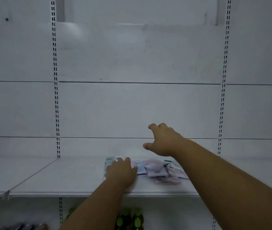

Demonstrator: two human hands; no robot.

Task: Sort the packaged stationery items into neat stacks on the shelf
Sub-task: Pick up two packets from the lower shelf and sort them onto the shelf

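White shelf (pixel 75 176), slotted uprights behind. Packaged stationery items (pixel 157 169) lay in a loose, overlapping spread toward the back of the shelf, at about 1 o'clock from my left hand; print was too blurred to read. A green-edged packet (pixel 109 161) sat at the spread's 9 o'clock end, pinkish ones toward 3 o'clock.

My left hand (pixel 121 175) rested palm down on the green-edged packet, fingers straight and flat, pressing rather than grasping. My right hand (pixel 162 141) hung in the air above the spread, at 12 o'clock from the pink packets, touching nothing; fingers loosely bent, thumb out to the side, grasping nothing.

Below the shelf edge, at 6 o'clock, green-capped bottles (pixel 130 219) stood on a lower level. Dark blurred objects at 7 o'clock I could not identify.
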